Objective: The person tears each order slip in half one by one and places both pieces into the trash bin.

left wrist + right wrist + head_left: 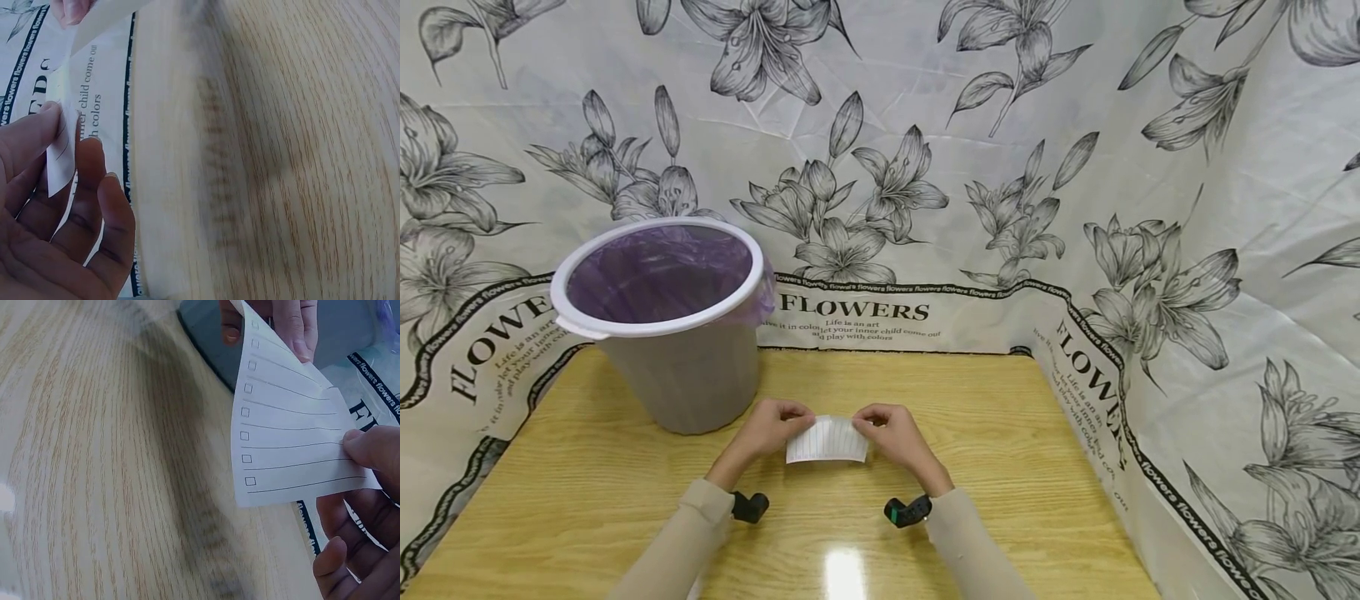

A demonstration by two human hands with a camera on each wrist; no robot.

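Observation:
A small sheet of white checklist paper [826, 442] is held up above the wooden table between both hands. In the right wrist view the paper [287, 437] shows ruled lines with a column of little square boxes, and it bends slightly. My left hand [777, 427] pinches one upper corner between thumb and fingers. At the opposite upper corner my right hand [891, 432] pinches the sheet the same way. From the left wrist, the paper [61, 150] appears nearly edge-on, with the thumb pressing on it and the other fingers curled behind.
A grey bin [692, 375] with a white rim and purple liner stands at the back left, close to the left hand. White flower-printed cloth [880, 321] hangs behind and beside the wooden table [1000, 467]. Black straps with cameras sit on both wrists.

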